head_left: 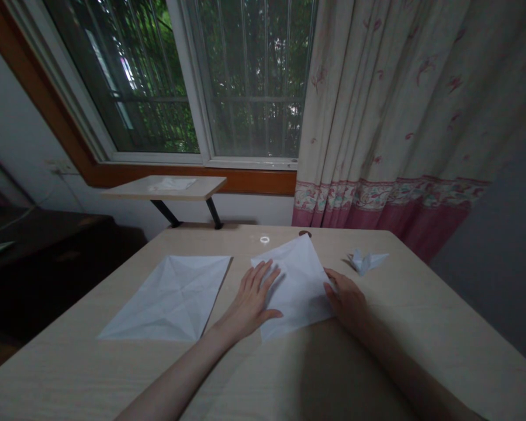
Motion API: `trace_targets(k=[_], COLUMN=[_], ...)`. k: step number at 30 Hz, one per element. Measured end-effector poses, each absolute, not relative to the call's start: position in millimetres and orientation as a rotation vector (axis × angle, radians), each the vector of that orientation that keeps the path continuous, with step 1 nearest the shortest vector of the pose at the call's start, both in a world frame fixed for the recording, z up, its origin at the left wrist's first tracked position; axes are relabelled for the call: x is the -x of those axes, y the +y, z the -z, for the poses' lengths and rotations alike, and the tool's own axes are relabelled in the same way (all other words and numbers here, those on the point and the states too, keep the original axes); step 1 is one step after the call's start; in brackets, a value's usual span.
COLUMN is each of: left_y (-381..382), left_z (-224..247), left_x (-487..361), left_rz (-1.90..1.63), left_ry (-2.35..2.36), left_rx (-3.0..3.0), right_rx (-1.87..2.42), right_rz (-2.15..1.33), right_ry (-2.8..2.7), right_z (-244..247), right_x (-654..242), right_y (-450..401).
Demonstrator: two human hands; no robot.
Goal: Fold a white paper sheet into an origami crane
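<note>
A white sheet of paper, turned at an angle and faintly creased, lies in front of me on the light wooden desk. My left hand rests on its left side, fingers spread and thumb apart. At the sheet's right edge, my right hand has its fingers curled and its thumb over the paper; the undersides of these fingers are hidden. To the left lies a second white sheet with crossing fold lines. A small folded paper crane sits beyond my right hand.
The desk has a raised shelf on black legs at its back left, with a white paper or tissue on it. A round dark spot and a small white ring are near the back edge. A curtain hangs behind.
</note>
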State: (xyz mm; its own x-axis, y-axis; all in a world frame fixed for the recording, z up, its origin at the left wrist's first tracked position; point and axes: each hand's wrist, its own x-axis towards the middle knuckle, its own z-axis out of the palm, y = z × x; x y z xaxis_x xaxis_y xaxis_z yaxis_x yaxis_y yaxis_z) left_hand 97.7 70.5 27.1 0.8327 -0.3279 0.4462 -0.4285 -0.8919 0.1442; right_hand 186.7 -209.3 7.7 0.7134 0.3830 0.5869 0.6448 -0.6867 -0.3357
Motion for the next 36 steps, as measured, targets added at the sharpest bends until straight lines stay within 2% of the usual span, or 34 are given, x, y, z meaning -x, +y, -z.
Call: trace_targets(k=[9,15,22,31,36], left_y=[72.2,69.7,62.9,54.7,54.4], left_z=[-28.2,-30.5,-33.5,-36.9,-36.8], left_x=[-99.9,-98.5,-91.6,-89.4,-88.4], left_rz=[-0.374,-0.251,-0.183,-0.215,-0.23], left_ry=[-0.605,-0.644,-0.646,-0.749,-0.761], left_rx=[-2.748,-2.549,-2.43,-2.475,-2.473], right_rx=[2.323,2.318,2.402,2.472,2.401], right_rz=[0.724,0.352,0.092,-0.04,0.018], right_ry=[-0.887,-1.247,-1.272,-1.34,-1.386], right_z=[8.7,-2.5,-15.0,-21.0,-19.0], right_x=[-200.4,-187.9,-178.2,-178.2,-178.9], right_y=[-212.3,-213.0,-212.2,-215.5,-216.9])
